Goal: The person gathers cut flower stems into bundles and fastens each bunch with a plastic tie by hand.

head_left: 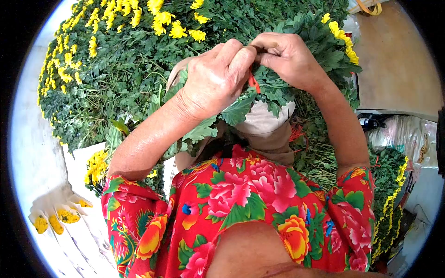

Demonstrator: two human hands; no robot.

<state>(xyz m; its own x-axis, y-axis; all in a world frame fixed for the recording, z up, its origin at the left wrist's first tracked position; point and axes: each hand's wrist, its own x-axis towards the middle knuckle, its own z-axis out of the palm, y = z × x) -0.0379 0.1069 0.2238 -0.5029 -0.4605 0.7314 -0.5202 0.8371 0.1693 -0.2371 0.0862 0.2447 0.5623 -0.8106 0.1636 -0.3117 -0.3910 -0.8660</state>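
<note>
My left hand [220, 76] is closed, its fingertips meeting those of my right hand [288, 58] over a bunch of leafy chrysanthemum stems [276, 88]. A red tie [254, 82] comes out below the joined fingertips and hangs over the leaves. Both hands pinch at this tie; the ends inside the fingers are hidden. The bunch lies across my lap, with yellow blooms [343, 39] at its upper right. Broad green leaves [238, 111] stick out beneath my left hand.
A large heap of yellow chrysanthemums [116, 69] fills the left and far side. Loose red ties [298, 134] lie by my right knee. More flowers [389, 204] stand at lower right, beside clear plastic wrapping [403, 139]. Wrapped yellow bunches [55, 222] lie at lower left.
</note>
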